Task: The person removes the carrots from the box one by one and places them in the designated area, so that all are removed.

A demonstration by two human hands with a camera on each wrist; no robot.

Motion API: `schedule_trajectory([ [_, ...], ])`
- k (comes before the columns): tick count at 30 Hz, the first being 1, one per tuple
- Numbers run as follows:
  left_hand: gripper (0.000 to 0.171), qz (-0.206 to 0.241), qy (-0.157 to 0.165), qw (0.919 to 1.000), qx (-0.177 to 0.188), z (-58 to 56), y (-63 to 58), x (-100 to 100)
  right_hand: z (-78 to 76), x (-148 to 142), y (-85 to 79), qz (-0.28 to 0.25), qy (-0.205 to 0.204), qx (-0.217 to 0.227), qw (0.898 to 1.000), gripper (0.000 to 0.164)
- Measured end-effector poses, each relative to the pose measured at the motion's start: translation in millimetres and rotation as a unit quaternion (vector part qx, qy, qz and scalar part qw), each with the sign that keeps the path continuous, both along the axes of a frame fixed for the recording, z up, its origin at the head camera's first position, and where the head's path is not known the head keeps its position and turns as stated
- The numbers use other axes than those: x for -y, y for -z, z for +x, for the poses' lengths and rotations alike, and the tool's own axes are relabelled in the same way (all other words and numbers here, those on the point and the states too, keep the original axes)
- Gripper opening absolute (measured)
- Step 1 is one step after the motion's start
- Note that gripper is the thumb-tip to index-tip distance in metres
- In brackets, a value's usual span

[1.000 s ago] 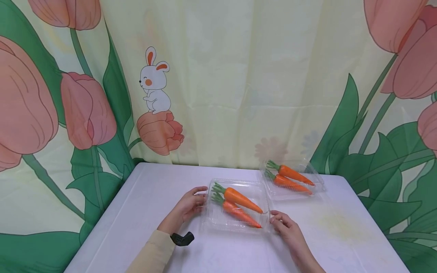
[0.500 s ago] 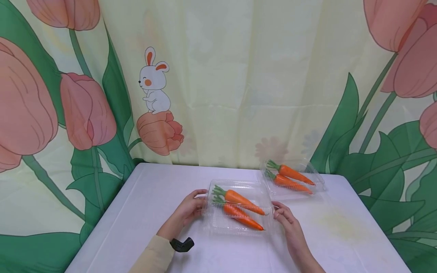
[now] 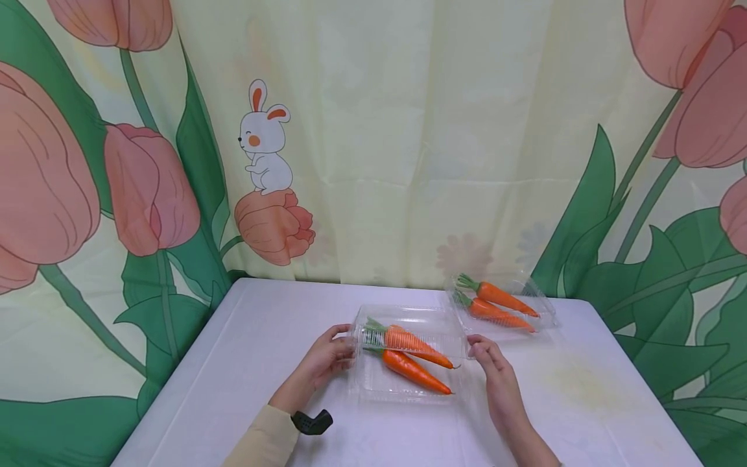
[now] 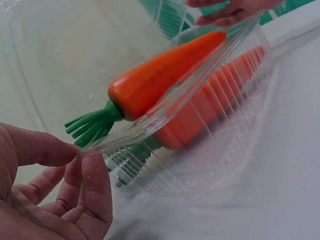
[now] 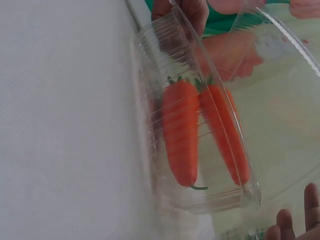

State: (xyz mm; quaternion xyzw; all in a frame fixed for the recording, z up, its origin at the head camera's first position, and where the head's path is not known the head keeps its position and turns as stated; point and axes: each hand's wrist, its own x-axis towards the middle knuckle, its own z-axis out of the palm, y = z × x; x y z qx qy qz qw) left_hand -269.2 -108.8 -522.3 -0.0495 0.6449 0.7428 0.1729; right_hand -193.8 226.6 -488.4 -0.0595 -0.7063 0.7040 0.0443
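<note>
A clear plastic clamshell box (image 3: 408,397) sits at the middle of the table with its lid (image 3: 415,314) raised at the front. Two carrots with green tops lie slanted inside: a front carrot (image 3: 415,371) and a back carrot (image 5: 220,125), the latter seen through the lid in the head view. My left hand (image 3: 328,357) pinches the box's rim at its left side between thumb and curled fingers, plain in the left wrist view. At the right end, my right hand (image 3: 495,373) holds the lid's front corner; in the right wrist view only some fingertips (image 5: 312,205) show.
Behind and to the right stands a second clear plastic box (image 3: 545,314) with two more carrots (image 3: 504,298) in it. A white cloth covers the table (image 3: 280,311). A curtain (image 3: 373,130) printed with tulips and a rabbit hangs behind the back edge.
The lid's front edge has risen and tilted back, baring the front carrot. My right hand has moved up and slightly right with it. My left hand has stayed almost in place.
</note>
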Motion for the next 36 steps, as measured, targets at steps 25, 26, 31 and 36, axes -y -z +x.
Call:
schedule_trajectory([
  [25, 0.053, -0.020, 0.013, 0.9997, 0.003, 11.8, -2.6, 0.8, -38.9, -9.9, -25.9, -0.063, -0.045, -0.126, 0.989, 0.065],
  [26, 0.053, -0.018, 0.012, 0.9998, 0.004, 12.0, -2.4, 0.9, -40.8, -9.5, -26.2, -0.063, -0.045, -0.125, 0.989, 0.064],
  [31, 0.055, -0.009, 0.014, 0.9998, 0.006, 14.3, -2.1, 1.1, -48.9, -7.2, -27.6, -0.065, -0.044, -0.110, 0.991, 0.059],
  [36, 0.055, -0.012, 0.010, 0.9998, 0.008, 15.8, -2.7, 0.5, -57.4, -5.2, -27.8, -0.080, -0.049, -0.093, 0.991, 0.063],
])
